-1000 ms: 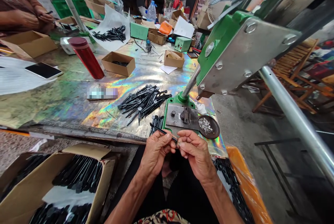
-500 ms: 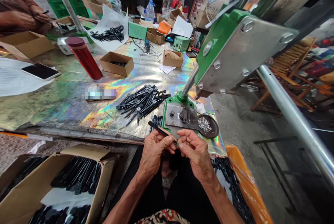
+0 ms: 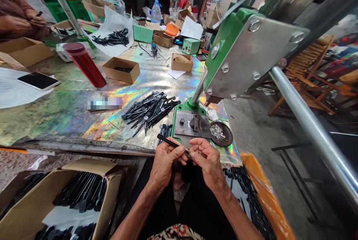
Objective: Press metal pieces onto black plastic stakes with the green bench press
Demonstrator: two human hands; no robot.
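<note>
My left hand [image 3: 167,156] is closed on a slim black stick-shaped part [image 3: 169,142], whose wider end points up and left. My right hand [image 3: 206,161] pinches with thumb and forefinger at the part's near end; what lies between those fingertips is too small to make out. Just beyond both hands stands a green hand press [image 3: 192,105] with a steel plate [image 3: 186,127] on its base. A round dark dish [image 3: 228,135] of small silvery pins sits to the plate's right. Left of the press lies a pile of similar black parts [image 3: 152,111], with several more against its base.
The press's long steel lever [image 3: 313,124] slants down on the right. A cardboard box [image 3: 25,210] of black parts stands at lower left, an orange-lined container [image 3: 268,199] at lower right. A red flask [image 3: 86,66], a phone [image 3: 39,80] and a small box [image 3: 123,71] are on the table.
The view has shifted slightly, so the table's things appear a little further left. Both hands keep nearly the same pose around the black part.
</note>
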